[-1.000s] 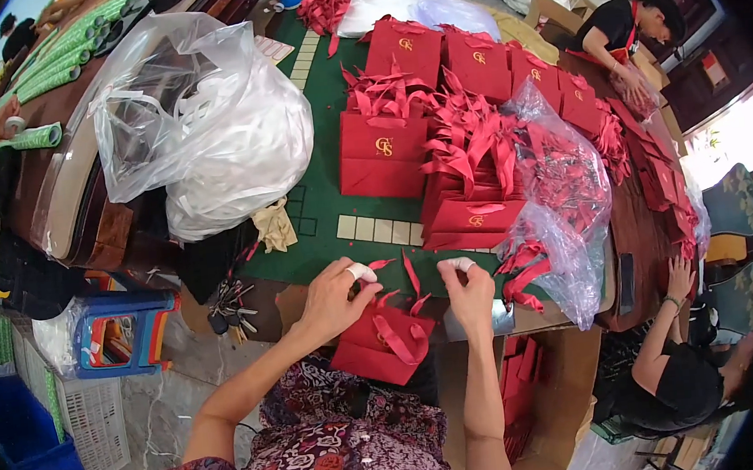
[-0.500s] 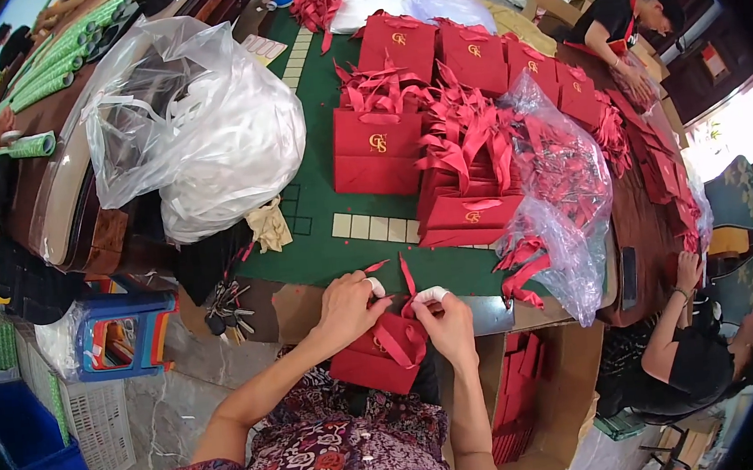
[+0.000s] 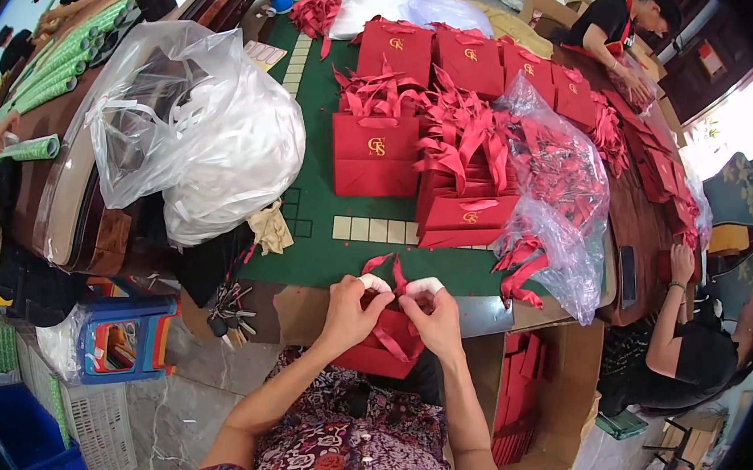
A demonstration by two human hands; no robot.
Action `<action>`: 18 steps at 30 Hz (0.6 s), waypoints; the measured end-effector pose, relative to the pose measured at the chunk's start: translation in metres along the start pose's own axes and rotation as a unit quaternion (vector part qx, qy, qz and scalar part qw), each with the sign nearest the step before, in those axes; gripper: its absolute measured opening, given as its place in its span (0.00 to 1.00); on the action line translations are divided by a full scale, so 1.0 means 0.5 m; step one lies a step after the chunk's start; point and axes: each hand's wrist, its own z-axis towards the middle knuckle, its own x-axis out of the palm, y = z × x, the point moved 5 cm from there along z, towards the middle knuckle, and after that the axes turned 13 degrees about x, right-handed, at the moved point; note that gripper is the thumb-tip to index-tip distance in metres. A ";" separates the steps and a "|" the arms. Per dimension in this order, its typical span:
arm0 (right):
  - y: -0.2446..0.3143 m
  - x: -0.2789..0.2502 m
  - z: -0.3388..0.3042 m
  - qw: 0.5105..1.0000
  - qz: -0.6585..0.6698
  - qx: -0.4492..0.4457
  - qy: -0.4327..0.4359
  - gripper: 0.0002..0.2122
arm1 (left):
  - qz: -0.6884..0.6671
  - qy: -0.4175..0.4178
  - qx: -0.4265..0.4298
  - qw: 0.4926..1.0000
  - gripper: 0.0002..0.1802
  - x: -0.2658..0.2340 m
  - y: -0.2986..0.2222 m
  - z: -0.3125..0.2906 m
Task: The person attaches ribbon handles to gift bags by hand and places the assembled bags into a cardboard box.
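Observation:
A red paper gift bag (image 3: 376, 353) sits against my lap, just below the table's near edge. At its top edge, my left hand (image 3: 354, 311) and my right hand (image 3: 431, 318) meet with thumbs and forefingers pinched on a red ribbon (image 3: 398, 271). One ribbon end stands up between the hands and another curls over to the left; a wider loop hangs on the bag's front. White wrapping covers a finger on each hand. Exactly how the ribbon passes between my fingertips is hidden.
Finished-looking red bags (image 3: 375, 152) with ribbons stand on the green table mat (image 3: 307, 257). Clear plastic bags hold red ribbons (image 3: 558, 165) and white ribbons (image 3: 226, 150). A cardboard box (image 3: 579, 396) of flat red bags is beside my right arm. Co-workers sit at the right.
Both hands have come closer together and moved slightly up over the bag. The ribbon's left end now curls higher, and the upright end stands closer to my fingers.

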 end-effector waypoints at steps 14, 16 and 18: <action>0.004 -0.003 0.015 0.981 0.107 0.013 0.159 0.06 | -0.097 0.066 -0.031 0.993 0.09 0.008 0.003 0.017; 0.002 -0.008 0.022 0.977 0.120 -0.001 0.176 0.06 | -0.125 0.083 -0.045 0.988 0.09 0.011 0.001 0.019; 0.005 -0.011 0.025 0.972 0.132 -0.015 0.195 0.05 | -0.195 0.106 -0.087 0.971 0.07 0.024 0.013 0.014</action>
